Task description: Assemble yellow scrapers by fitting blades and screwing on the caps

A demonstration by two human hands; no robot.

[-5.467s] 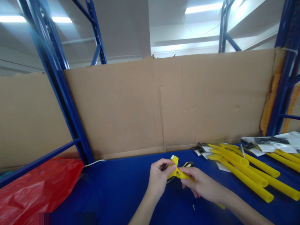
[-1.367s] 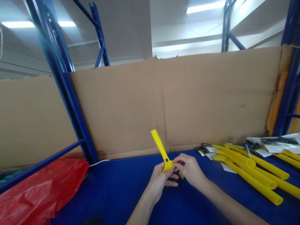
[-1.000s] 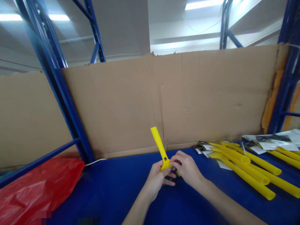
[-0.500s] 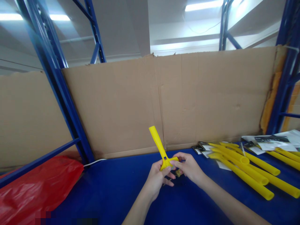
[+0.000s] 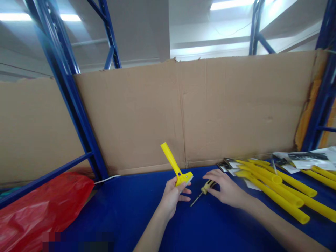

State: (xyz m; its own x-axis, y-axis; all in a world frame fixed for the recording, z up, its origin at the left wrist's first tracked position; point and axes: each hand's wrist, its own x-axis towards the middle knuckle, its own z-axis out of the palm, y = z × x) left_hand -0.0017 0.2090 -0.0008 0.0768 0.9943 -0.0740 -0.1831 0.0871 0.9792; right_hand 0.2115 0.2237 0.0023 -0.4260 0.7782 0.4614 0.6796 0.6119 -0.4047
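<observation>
My left hand [image 5: 170,197] is closed around the head end of a yellow scraper [image 5: 171,159], its handle pointing up and to the left. A pale metal edge shows along the right side of the head. To the right, my right hand [image 5: 223,187] has its thumb and fingers about the yellowish handle of a screwdriver [image 5: 204,189]. The screwdriver's thin shaft points down and left, towards the blue tabletop [image 5: 194,227]. My palm and fingers hide the far end of its handle.
Several yellow tubular handles [image 5: 286,201] lie heaped on the right, with black-and-white packages [image 5: 309,159] behind them. A red plastic bag [image 5: 49,206] sits at the left. Cardboard [image 5: 141,115] walls off the back, between blue metal posts [image 5: 78,115].
My right hand has come away from the scraper and moved right, with the screwdriver now plainly visible at its fingers. The scraper has shifted slightly left in my left hand.
</observation>
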